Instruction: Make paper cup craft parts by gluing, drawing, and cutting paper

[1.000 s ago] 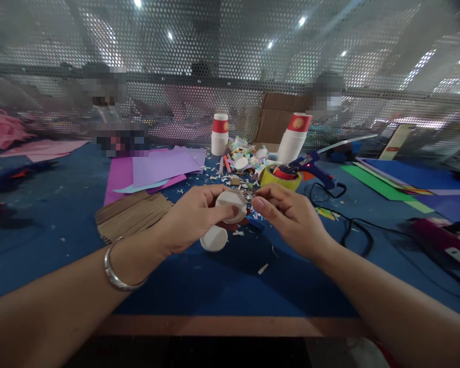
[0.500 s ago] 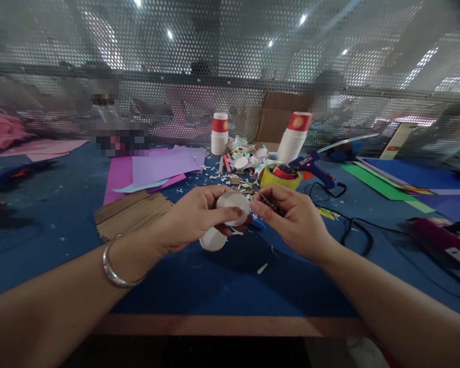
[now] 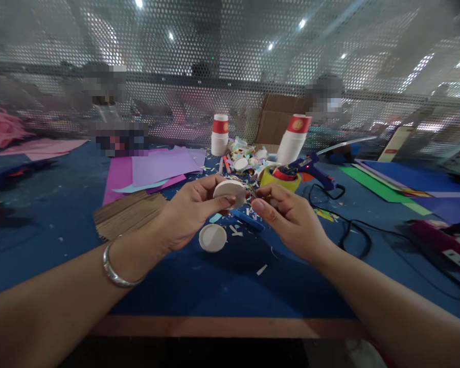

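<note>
My left hand (image 3: 189, 212) pinches a round white paper cup base (image 3: 229, 192), its thumb across the near side and its fingers behind. The disc is tilted, so its thin rim shows. Just right of it, my right hand (image 3: 285, 214) is closed around a slim metal tool, seemingly small scissors (image 3: 252, 191), whose tip is close to the disc's edge; the handles are mostly hidden by the fingers. Below the left hand, a second white cup base (image 3: 212, 238) lies on the blue table. A blue stick-like object (image 3: 247, 220) rests between the hands.
Paper scraps (image 3: 249, 156) are heaped beyond my hands, between two stacks of paper cups (image 3: 220, 138). A hot glue gun (image 3: 310, 166) leans on yellow tape (image 3: 278, 181), its cable running right. Corrugated cardboard (image 3: 128, 214) and purple paper (image 3: 164, 166) lie left. Perforated metal panels (image 3: 230, 56) stand behind.
The held cup base has tipped flatter and shifted slightly up and left. The right hand's tool has moved toward its edge. The second cup base on the table is now fully uncovered.
</note>
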`<state>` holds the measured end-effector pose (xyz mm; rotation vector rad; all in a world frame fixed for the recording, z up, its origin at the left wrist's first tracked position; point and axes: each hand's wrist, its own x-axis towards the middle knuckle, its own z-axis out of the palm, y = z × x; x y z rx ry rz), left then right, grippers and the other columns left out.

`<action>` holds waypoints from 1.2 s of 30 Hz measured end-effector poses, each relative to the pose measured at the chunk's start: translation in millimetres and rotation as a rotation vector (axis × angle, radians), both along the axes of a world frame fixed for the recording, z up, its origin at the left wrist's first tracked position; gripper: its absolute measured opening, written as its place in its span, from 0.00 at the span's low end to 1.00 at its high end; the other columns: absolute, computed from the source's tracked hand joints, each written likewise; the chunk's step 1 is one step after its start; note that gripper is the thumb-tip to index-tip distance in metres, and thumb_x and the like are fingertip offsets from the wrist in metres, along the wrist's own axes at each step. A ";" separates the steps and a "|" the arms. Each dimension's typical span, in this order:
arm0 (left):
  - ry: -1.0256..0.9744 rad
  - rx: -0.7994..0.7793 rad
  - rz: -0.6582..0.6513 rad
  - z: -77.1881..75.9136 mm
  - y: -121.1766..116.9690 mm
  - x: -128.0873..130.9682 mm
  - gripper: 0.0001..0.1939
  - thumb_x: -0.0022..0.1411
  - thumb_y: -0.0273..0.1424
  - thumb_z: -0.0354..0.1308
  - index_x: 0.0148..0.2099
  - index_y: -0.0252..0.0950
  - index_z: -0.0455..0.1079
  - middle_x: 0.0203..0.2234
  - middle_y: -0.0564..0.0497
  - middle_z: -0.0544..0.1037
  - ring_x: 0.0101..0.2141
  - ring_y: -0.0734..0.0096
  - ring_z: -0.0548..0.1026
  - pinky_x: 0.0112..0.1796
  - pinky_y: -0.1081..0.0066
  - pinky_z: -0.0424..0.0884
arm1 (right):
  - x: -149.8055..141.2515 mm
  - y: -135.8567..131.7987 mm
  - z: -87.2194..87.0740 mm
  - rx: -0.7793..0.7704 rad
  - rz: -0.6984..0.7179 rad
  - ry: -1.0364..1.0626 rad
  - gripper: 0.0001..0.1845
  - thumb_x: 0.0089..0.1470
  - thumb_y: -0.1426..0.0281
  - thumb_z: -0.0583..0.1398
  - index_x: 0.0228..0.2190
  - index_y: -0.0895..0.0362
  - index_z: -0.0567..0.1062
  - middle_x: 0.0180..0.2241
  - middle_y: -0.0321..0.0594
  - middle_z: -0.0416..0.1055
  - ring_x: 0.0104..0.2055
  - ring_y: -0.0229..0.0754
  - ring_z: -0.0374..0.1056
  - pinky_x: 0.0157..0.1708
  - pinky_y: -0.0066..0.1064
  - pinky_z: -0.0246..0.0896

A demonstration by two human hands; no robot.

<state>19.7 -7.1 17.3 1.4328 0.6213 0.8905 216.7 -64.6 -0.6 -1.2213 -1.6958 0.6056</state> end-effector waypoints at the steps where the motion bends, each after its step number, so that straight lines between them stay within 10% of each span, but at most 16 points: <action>1: -0.005 0.011 -0.004 -0.2 -0.3 0.2 0.06 0.58 0.28 0.68 0.37 0.34 0.74 0.29 0.56 0.75 0.31 0.79 0.70 0.35 0.76 0.65 | 0.1 -0.3 -0.3 0.004 0.001 -0.005 0.19 0.62 0.52 0.60 0.36 0.55 0.71 0.21 0.29 0.60 0.22 0.33 0.53 0.21 0.29 0.46; 28: 0.042 0.037 -0.063 -0.9 -5.3 2.5 0.08 0.57 0.29 0.68 0.35 0.34 0.71 0.28 0.56 0.75 0.31 0.77 0.72 0.36 0.75 0.68 | -0.1 -3.1 -1.2 0.053 0.018 -0.047 0.17 0.61 0.53 0.60 0.33 0.54 0.70 0.24 0.32 0.63 0.23 0.33 0.57 0.22 0.28 0.51; 36: 0.232 0.104 -0.085 -5.0 5.8 -1.4 0.19 0.57 0.26 0.67 0.49 0.35 0.67 0.34 0.53 0.77 0.35 0.73 0.77 0.39 0.71 0.73 | 3.2 4.1 -2.7 0.038 -0.039 -0.044 0.17 0.60 0.54 0.61 0.31 0.55 0.69 0.23 0.30 0.61 0.23 0.33 0.55 0.22 0.29 0.48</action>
